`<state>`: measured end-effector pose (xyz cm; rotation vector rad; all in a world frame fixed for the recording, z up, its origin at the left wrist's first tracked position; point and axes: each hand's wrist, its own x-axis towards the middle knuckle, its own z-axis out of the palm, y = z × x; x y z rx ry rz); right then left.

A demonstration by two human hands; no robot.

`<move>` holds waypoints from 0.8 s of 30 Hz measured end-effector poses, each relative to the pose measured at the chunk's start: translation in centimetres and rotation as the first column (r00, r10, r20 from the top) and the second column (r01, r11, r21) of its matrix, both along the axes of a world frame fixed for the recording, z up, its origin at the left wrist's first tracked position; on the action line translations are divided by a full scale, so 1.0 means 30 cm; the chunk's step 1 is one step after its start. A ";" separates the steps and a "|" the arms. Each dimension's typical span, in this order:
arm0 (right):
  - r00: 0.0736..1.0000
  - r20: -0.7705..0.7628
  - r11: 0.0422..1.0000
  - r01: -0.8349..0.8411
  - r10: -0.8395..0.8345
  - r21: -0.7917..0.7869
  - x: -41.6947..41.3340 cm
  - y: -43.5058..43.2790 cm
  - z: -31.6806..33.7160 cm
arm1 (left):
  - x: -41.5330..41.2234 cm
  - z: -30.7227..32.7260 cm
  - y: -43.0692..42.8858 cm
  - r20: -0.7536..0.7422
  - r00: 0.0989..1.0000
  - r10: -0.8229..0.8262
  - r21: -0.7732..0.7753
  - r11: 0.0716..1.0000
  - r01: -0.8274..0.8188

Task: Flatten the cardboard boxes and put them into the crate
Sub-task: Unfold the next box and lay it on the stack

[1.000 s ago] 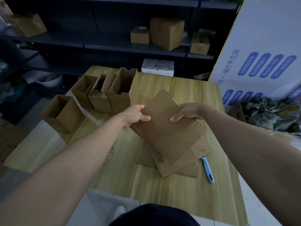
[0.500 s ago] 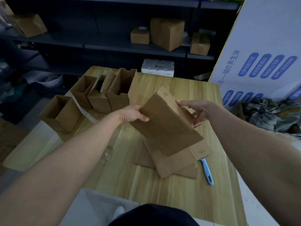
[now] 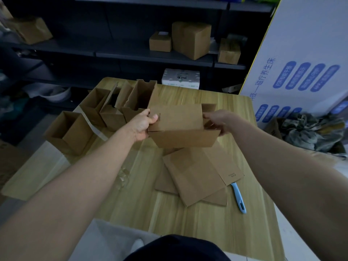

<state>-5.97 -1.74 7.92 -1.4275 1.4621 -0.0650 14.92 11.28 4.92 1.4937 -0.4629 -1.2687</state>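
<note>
box [image 3: 178, 127] raised, turned level | left grip [image 3: 142, 125] pinching left edge | right grip [image 3: 216, 122] clasping right end

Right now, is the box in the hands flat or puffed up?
Puffed up. The held box shows a top panel and a front panel meeting at an edge.

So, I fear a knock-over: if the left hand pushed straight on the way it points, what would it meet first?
The left hand would meet the cardboard box it grips; past that, depth is unclear.
</note>
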 end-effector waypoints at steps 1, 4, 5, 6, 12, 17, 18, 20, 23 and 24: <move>0.995 0.094 0.996 0.018 -0.027 0.092 -0.006 0.003 -0.001 | 0.000 0.001 0.001 -0.007 1.000 -0.001 -0.013 1.000 0.001; 0.913 0.387 0.950 -0.001 -0.126 0.312 -0.035 -0.002 -0.018 | 0.006 0.007 0.010 0.012 1.000 -0.023 -0.020 1.000 0.023; 0.897 0.425 0.943 -0.025 -0.125 0.332 -0.045 -0.003 -0.017 | 0.006 0.012 0.015 0.014 1.000 -0.027 -0.019 0.999 0.027; 0.892 0.436 0.939 -0.040 -0.120 0.340 -0.049 -0.003 -0.015 | 0.006 0.015 0.018 0.013 0.999 -0.036 -0.018 0.999 0.036; 0.988 0.133 0.994 0.087 -0.079 -0.060 -0.009 0.015 0.011 | -0.012 -0.025 -0.008 0.094 0.993 0.076 0.005 0.997 -0.076; 0.995 0.035 0.940 0.096 -0.090 -0.328 0.014 0.010 -0.004 | -0.034 -0.063 -0.032 0.192 0.973 0.130 0.015 0.991 -0.136; 0.997 0.023 0.930 0.079 -0.076 -0.359 0.013 0.010 -0.007 | -0.040 -0.066 -0.035 0.179 0.976 0.127 0.035 0.990 -0.135; 0.996 0.084 0.938 0.059 -0.032 -0.340 0.001 0.007 -0.003 | -0.052 -0.047 -0.029 0.027 0.995 0.093 0.063 0.993 -0.095; 0.991 0.133 0.969 0.024 0.008 -0.244 -0.039 0.002 0.000 | -0.058 -0.021 -0.027 -0.145 0.986 0.077 0.104 0.993 -0.062; 0.990 0.144 0.980 0.033 -0.005 -0.198 -0.049 0.002 -0.005 | -0.053 -0.029 -0.038 -0.110 0.987 0.121 0.135 0.985 -0.106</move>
